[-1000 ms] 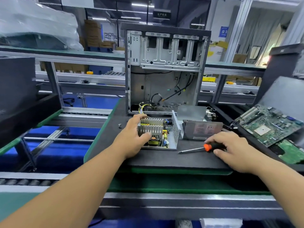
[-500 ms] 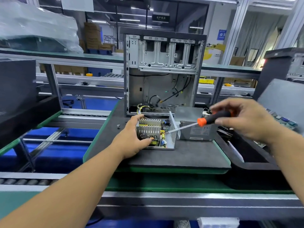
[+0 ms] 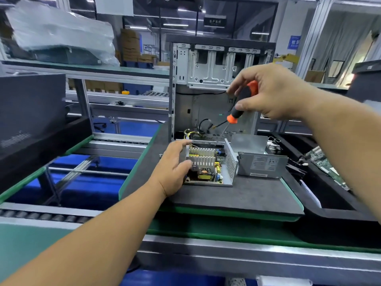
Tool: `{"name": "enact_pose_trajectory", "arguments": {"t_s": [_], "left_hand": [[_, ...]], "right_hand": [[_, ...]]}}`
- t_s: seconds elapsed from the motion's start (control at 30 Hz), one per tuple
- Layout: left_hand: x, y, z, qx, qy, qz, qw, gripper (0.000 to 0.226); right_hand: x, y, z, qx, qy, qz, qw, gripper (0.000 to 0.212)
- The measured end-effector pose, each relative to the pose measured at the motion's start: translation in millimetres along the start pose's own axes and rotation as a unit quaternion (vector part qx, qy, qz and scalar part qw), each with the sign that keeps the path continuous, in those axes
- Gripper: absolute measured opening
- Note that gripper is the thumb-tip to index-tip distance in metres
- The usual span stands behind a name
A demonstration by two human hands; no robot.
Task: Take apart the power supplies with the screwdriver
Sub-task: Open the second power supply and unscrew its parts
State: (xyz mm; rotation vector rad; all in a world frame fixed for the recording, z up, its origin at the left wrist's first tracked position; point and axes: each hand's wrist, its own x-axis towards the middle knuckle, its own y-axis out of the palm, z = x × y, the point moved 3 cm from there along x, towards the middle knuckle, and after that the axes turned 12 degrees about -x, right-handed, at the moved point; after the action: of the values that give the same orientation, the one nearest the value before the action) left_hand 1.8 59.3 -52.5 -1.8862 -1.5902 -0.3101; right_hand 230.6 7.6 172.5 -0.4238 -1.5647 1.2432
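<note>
An opened power supply (image 3: 208, 167) with its circuit board, heat sinks and yellow parts exposed lies on the dark foam pad (image 3: 237, 195). My left hand (image 3: 174, 166) grips its left side, thumb on the board's edge. My right hand (image 3: 268, 91) holds a screwdriver (image 3: 240, 104) with a black and orange handle, raised well above the power supply. The shaft points down and left and looks blurred. A grey metal cover (image 3: 261, 162) with a label lies just right of the open unit.
An empty upright computer case (image 3: 214, 83) stands behind the power supply. A green circuit board (image 3: 321, 164) lies in a black tray on the right. A dark box (image 3: 31, 112) sits at left beside roller conveyor rails (image 3: 115, 141). A tiny screw (image 3: 160, 155) lies left of my hand.
My right hand picked the screwdriver up off the pad, lifted it and swung it from lying flat to pointing downward above the power supply. My left hand stayed on the unit.
</note>
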Motion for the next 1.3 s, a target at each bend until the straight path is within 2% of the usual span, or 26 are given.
{"name": "enact_pose_trajectory", "arguments": {"t_s": [0.2, 0.37, 0.67, 1.3], "left_hand": [[2, -4, 1, 0.018, 0.098, -0.077, 0.992, 0.029], [0, -8, 0, 0.002, 0.126, -0.119, 0.985, 0.023], [-2, -2, -3, 0.043, 0.107, -0.047, 0.992, 0.015], [-1, 0, -5, 0.028, 0.098, -0.034, 0.994, 0.014]], "right_hand": [[19, 18, 27, -0.007, -0.042, 0.027, 0.999, 0.021], [32, 54, 53, -0.02, -0.058, 0.08, 0.995, 0.019], [37, 85, 66, -0.042, -0.065, 0.114, 0.99, 0.021], [35, 95, 64, -0.063, -0.059, 0.094, 0.992, 0.018]]}}
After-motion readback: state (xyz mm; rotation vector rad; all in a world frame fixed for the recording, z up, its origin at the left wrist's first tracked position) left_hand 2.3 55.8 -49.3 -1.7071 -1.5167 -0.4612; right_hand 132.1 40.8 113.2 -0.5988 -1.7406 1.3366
